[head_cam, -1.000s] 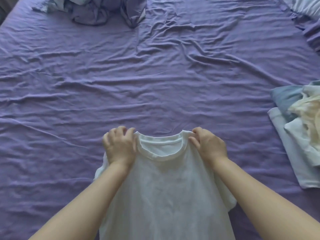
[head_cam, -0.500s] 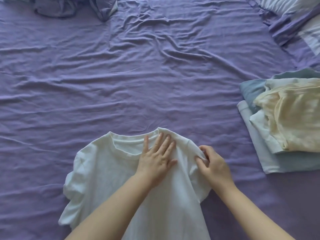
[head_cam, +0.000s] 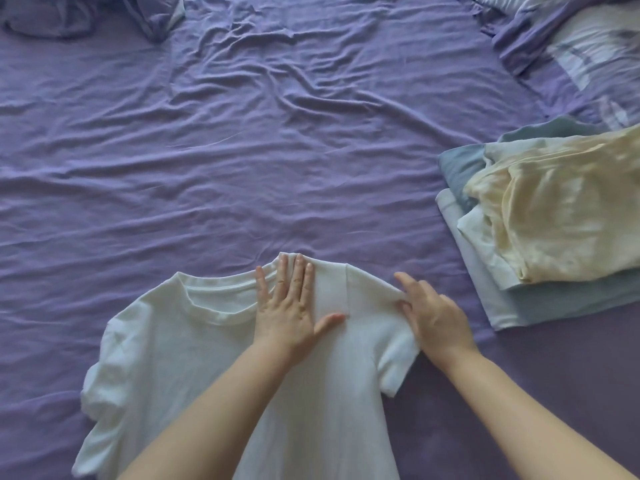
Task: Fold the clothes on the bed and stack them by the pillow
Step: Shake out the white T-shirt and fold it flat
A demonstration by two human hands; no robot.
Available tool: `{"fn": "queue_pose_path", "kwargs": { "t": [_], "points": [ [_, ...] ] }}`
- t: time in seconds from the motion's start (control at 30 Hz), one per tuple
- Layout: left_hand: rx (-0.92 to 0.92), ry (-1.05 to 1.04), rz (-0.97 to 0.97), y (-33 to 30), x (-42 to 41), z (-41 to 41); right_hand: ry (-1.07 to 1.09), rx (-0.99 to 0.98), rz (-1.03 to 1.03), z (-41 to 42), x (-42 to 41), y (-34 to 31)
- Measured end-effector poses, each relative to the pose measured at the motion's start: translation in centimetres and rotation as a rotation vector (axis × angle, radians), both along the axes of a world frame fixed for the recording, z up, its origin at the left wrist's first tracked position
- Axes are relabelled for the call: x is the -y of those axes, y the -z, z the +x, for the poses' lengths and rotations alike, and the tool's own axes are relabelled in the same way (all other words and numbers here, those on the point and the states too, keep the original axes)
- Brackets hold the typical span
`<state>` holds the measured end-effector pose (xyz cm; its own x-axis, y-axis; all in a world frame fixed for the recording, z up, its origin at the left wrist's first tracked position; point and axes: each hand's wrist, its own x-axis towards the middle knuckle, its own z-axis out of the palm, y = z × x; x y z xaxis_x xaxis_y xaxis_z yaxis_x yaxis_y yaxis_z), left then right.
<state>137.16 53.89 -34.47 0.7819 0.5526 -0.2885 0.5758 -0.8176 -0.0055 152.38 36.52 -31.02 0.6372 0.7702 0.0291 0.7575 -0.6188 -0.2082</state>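
Note:
A white T-shirt [head_cam: 166, 358] lies flat on the purple bed sheet [head_cam: 242, 150], collar away from me. My left hand [head_cam: 291, 306] rests flat on its right shoulder beside the collar, fingers spread. My right hand [head_cam: 433, 313] pinches the edge of the right sleeve. At the right edge sits a stack of folded clothes [head_cam: 554, 223], cream on top, pale blue and white below. A striped purple pillow [head_cam: 588, 53] lies beyond the stack in the far right corner.
A heap of crumpled purple-grey clothes [head_cam: 86, 15] lies at the far left of the bed. The wrinkled sheet stretches between the shirt and that heap.
The shirt went from held up by both shoulders to lying on the bed. My left hand flattened onto the right shoulder; my right hand took the sleeve edge. The view shifted right.

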Motion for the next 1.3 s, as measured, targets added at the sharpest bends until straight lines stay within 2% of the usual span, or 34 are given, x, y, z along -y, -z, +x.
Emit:
{"fn": "queue_pose_path", "kwargs": {
  "t": [0.1, 0.17, 0.3, 0.4, 0.47, 0.7, 0.8, 0.9, 1.0, 1.17, 1.23, 1.3],
  "points": [
    [-0.021, -0.005, 0.044, -0.3, 0.4, -0.1, -0.045, 0.217, -0.027, 1.0, -1.2, -0.7],
    [0.029, 0.0, 0.06, -1.1, 1.2, -0.3, -0.062, 0.253, -0.039, 0.3, -1.9, -1.1],
    [0.166, 0.16, 0.002, -2.1, 3.8, -3.2, -0.122, 0.121, 0.039, -4.0, -2.3, -1.2],
    [0.139, 0.12, -0.048, -1.9, 4.8, -7.1, -0.28, -0.002, -0.109, -8.1, -1.5, -0.3],
    [0.12, 0.088, -0.048, -1.7, 4.9, -10.0, -0.326, -0.014, -0.217, -9.9, -0.7, 0.5],
    [0.023, 0.092, -0.033, -2.8, 2.8, -17.5, -0.205, -0.086, -0.339, -13.2, -2.4, 0.4],
    [-0.052, 0.038, -0.042, -3.8, 0.7, -19.2, -0.256, -0.157, -0.403, -16.3, -5.1, -0.4],
    [-0.044, 0.038, 0.006, -4.5, -2.1, -20.8, -0.34, -0.176, -0.466, -19.4, -8.0, -0.7],
    [0.099, -0.209, 0.037, -5.5, -4.9, -22.0, -0.423, -0.153, -0.444, -21.6, -11.0, -0.9],
    [0.468, -0.824, -0.504, -5.6, -10.4, -22.9, -0.64, -0.137, -0.413, -23.0, -15.7, 0.6],
    [0.482, -0.929, -0.621, -6.0, -12.2, -22.7, -0.658, -0.156, -0.419, -23.1, -17.4, 0.5],
    [0.376, -0.902, -0.613, -6.1, -13.0, -22.5, -0.649, -0.178, -0.403, -23.3, -18.3, 0.2]
  ]
}}
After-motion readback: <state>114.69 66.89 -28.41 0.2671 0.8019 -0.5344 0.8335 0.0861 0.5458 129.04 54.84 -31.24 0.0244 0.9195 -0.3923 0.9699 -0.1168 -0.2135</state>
